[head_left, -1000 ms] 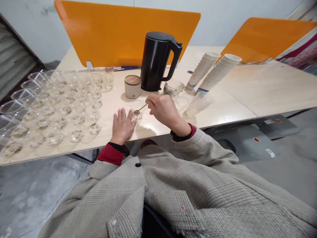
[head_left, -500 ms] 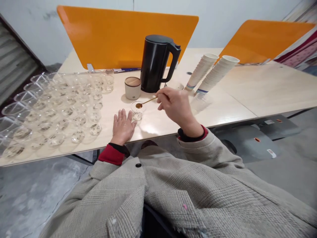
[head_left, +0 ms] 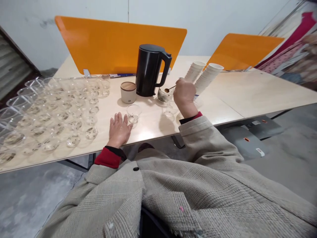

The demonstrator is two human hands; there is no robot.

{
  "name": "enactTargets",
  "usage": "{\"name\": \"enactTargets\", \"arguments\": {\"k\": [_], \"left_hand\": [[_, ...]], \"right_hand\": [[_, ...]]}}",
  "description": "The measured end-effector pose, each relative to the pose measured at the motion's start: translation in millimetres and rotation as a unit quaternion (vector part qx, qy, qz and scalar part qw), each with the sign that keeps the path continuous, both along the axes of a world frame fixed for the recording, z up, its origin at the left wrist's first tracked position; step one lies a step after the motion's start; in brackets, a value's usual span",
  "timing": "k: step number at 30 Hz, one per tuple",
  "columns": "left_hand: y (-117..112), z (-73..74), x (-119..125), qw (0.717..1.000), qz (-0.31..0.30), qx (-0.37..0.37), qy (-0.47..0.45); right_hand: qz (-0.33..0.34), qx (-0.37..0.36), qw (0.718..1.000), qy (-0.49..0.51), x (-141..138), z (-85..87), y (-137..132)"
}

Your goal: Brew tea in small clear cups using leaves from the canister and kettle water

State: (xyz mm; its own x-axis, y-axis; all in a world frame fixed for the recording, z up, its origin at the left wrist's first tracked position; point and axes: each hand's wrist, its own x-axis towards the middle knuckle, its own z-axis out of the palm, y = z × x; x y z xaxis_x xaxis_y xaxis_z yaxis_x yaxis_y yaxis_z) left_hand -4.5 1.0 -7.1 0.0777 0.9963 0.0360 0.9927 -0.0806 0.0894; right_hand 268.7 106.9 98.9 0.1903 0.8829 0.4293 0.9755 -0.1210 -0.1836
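Note:
Fingers closed around its handle, my right hand (head_left: 184, 94) holds a small gold-coloured spoon (head_left: 167, 90). The spoon's bowl is over a ribbed glass bowl (head_left: 163, 96) with dark bits in it, beside the kettle. My left hand (head_left: 120, 130) lies flat on the table, fingers stretched out. Just right of its fingertips stands a clear cup (head_left: 133, 114) with a few dark bits at the bottom. Another clear cup (head_left: 169, 110), see-through and hard to make out, is below my right hand.
Many clear cups (head_left: 63, 114) with dark bits fill the table's left side. A black kettle (head_left: 150, 71) and a beige canister with a wooden lid (head_left: 128, 93) stand behind. Stacks of white paper cups (head_left: 210, 74) lean at right. Orange dividers (head_left: 119, 46) line the back.
My right hand has carried the spoon from over the clear cup to the right, to the ribbed glass bowl. My left hand stays flat beside the cup. The view has shifted slightly.

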Motion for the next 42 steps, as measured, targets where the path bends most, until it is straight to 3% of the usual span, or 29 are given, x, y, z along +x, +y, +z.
{"name": "enactTargets", "arguments": {"k": [4, 10, 15, 17, 19, 21, 24, 27, 34, 42], "left_hand": [[-1, 0.5, 0, 1.0, 0.0, -0.002, -0.003], [-2, 0.9, 1, 1.0, 0.002, 0.0, -0.006], [-2, 0.6, 1, 1.0, 0.001, 0.002, -0.003], [-2, 0.5, 1, 1.0, 0.001, -0.001, -0.002], [-1, 0.6, 0, 1.0, 0.001, -0.006, -0.005], [-1, 1.0, 0, 1.0, 0.006, -0.008, -0.009], [-1, 2.0, 1, 1.0, 0.019, -0.003, -0.012], [0, 2.2, 1, 1.0, 0.026, 0.001, -0.007], [2, -2.9, -1, 1.0, 0.01, 0.003, -0.003], [0, 1.8, 2, 1.0, 0.009, -0.015, 0.009]], "right_hand": [[-0.045, -0.022, 0.999, -0.007, -12, -9.5, 12], [-0.032, -0.054, 0.998, -0.003, -13, -13.6, 17], [0.013, 0.031, 0.999, 0.038, -14, -6.3, -33], [0.058, 0.092, 0.993, 0.052, -20, -13.0, -60], [0.112, 0.118, 0.984, 0.074, -29, -30.8, -79], [0.168, 0.08, 0.978, 0.093, -43, -57.4, -87], [0.225, -0.043, 0.97, 0.078, -62, -97.0, -82], [0.248, -0.136, 0.959, 0.024, -73, -117.1, -74], [0.283, -0.212, 0.935, -0.029, -79, -111.5, -77], [0.281, -0.232, 0.93, -0.038, -81, -111.0, -77]]}}
